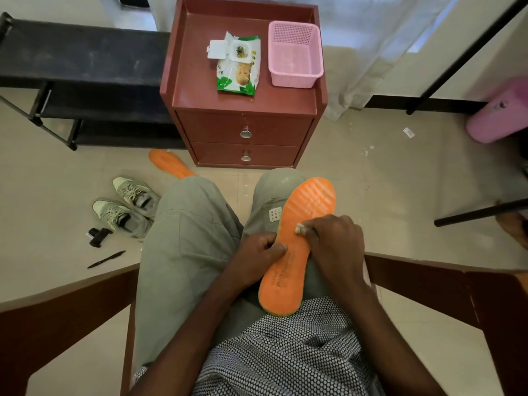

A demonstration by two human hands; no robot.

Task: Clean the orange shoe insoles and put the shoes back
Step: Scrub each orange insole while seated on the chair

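An orange insole [305, 221] lies along my right thigh, toe end pointing away from me. My left hand [258, 252] pinches its left edge near the middle. My right hand [334, 241] presses a small white wipe [299, 228] against the insole's surface, fingers closed over it. A second orange insole [168, 164] lies on the floor beside the cabinet, partly hidden by my left knee. Two grey-green sneakers [128, 207] sit side by side on the floor to my left.
A red-brown bedside cabinet [245, 127] stands ahead with an open wet-wipe pack [238, 64] and a pink basket [294, 54] on top. A black shoe rack [71, 81] is at left. A pen [105, 260] and a black object [98, 235] lie on the floor.
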